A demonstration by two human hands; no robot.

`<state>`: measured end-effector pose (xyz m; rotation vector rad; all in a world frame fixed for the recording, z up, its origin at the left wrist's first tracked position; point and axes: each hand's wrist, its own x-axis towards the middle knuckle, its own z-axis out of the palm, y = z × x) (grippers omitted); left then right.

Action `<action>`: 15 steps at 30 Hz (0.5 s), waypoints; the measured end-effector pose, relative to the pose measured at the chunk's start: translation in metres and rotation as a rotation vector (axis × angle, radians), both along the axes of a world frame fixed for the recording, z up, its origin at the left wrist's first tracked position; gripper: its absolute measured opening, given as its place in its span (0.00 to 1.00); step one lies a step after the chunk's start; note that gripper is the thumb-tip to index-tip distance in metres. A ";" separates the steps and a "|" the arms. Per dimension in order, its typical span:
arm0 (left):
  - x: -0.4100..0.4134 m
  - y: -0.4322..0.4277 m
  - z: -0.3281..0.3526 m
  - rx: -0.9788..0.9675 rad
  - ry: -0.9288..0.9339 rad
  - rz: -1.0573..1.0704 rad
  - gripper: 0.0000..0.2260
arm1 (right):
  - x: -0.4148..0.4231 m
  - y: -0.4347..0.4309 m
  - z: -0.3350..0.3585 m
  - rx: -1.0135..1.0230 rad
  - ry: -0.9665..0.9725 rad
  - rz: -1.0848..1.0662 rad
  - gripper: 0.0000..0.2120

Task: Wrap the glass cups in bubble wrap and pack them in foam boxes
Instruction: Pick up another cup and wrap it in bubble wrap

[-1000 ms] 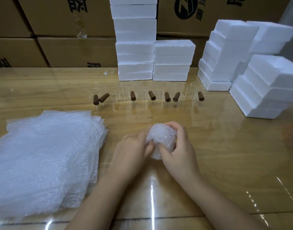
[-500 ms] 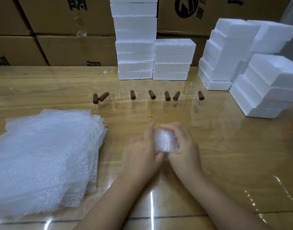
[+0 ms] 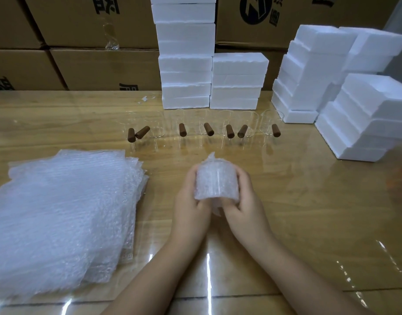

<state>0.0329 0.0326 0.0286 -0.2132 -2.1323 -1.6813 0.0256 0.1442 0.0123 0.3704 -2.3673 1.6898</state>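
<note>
Both hands hold a bubble-wrapped cup [image 3: 216, 181] above the table [image 3: 309, 201], centre front.

Bundle is a stubby cylinder in bumpy clear film, long axis pointing away from the person, twisted wrap tail at the far end. Left hand [image 3: 191, 205] and right hand [image 3: 246, 205] have fingers curled around its sides. Floppy bubble wrap stack [image 3: 65, 212] lies left. Clear glass cups [image 3: 249, 127] with brown stub handles stand in a row behind, before blocky white foam boxes [image 3: 186, 64].

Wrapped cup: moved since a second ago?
Yes: held in left hand and right hand, the wrapped cup shifted slightly toward the row of glass cups.
</note>
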 end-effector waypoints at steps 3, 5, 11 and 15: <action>-0.002 0.004 -0.004 -0.047 -0.033 0.036 0.18 | 0.000 0.005 0.003 -0.040 0.006 -0.067 0.24; -0.002 0.003 -0.005 -0.087 -0.024 0.032 0.26 | -0.002 0.008 0.005 0.006 0.013 -0.110 0.24; 0.001 0.000 -0.009 -0.379 0.075 0.047 0.35 | -0.002 0.010 0.010 0.327 0.250 -0.215 0.21; 0.004 0.000 -0.004 -0.231 -0.015 0.082 0.17 | 0.003 0.006 0.015 0.351 0.357 -0.221 0.21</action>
